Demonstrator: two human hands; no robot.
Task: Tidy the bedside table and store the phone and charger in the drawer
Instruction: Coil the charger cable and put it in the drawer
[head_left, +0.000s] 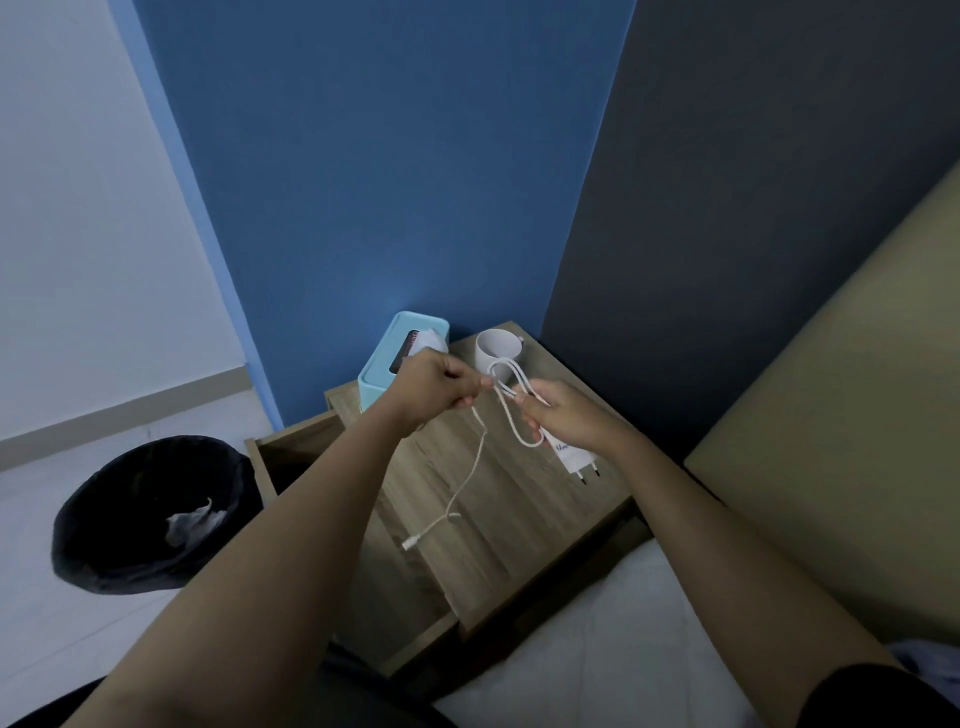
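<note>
Both hands hold a white charger above the wooden bedside table (498, 514). My right hand (566, 418) grips the white plug block (574, 457), prongs pointing down, together with loops of the white cable (506, 410). My left hand (434, 387) pinches the cable beside those loops. The cable's loose end (415, 540) hangs down over the table's front left. The drawer (291, 452) stands pulled out to the left, its inside dark. No phone shows.
A light blue tissue box (384, 369) and a white mug (498, 351) stand at the table's back by the blue wall. A black-lined bin (150, 514) with crumpled paper sits on the floor, left. The bed (623, 639) and beige headboard (841, 447) lie right.
</note>
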